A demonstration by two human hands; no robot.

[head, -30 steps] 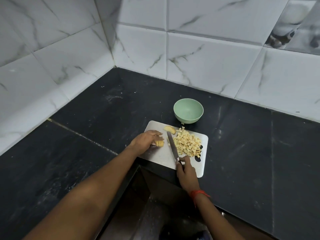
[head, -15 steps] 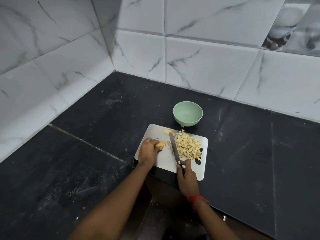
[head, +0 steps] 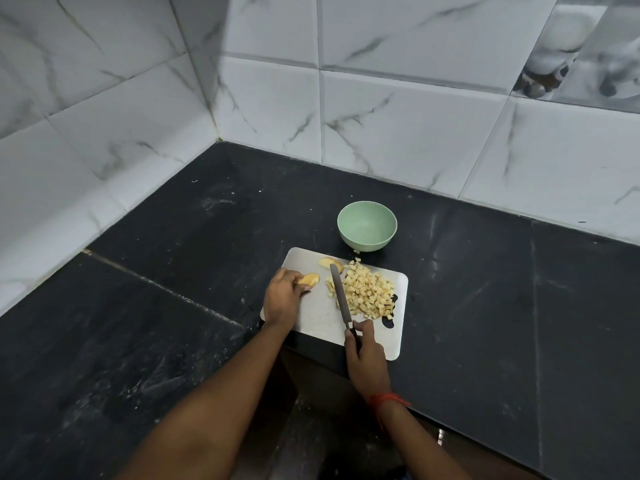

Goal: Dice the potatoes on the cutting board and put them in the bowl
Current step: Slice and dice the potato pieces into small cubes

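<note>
Your left hand [head: 282, 299] sits on the left part of the board [head: 317, 318], fingers curled round a potato chunk [head: 309, 279] and pinning it there. The chunk's rounded end pokes out past your fingertips toward the knife [head: 341, 296]. Your right hand [head: 365, 355] is wrapped round the knife handle at the board's near edge, with the thumb up by the base of the blade. The blade points away from you and its tip reaches toward the far edge. It lies between the held chunk and the dice [head: 367, 292], just beside the heap's left side. I cannot tell whether the edge touches the board.

The dice make a loose pale-yellow heap across the right half of the board. One potato slice [head: 329, 263] lies flat near the far edge, just left of the knife tip. The green bowl [head: 367, 244] stands upright on the black counter [head: 485, 289], just beyond the board's far edge. A stray cube [head: 356, 251] lies on the counter at the bowl's foot. A red thread [head: 388, 398] circles your right wrist, and white marbled tiles [head: 398, 126] back the corner.
</note>
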